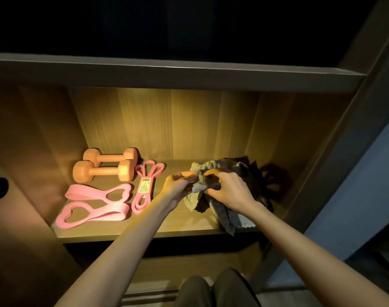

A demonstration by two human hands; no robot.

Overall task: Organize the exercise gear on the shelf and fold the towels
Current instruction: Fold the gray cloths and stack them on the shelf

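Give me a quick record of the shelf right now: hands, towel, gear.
left hand: pinches the grey towel near its top
right hand: grips the same towel
towel state: crumpled, unfolded, lower end at the shelf front edge
dumbbells: two orange, side by side, back left
bands: three pink, by the dumbbells
behind towel: dark cloth, unclear

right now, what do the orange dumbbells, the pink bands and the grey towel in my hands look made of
The two orange dumbbells: probably a matte vinyl or neoprene coating; dull, even surface, no metal shine.
The flat pink loop bands: likely rubber or latex; thin, smooth, lying limp.
The crumpled grey towel: soft fluffy fabric, maybe microfibre; fuzzy nap, wavy edge.
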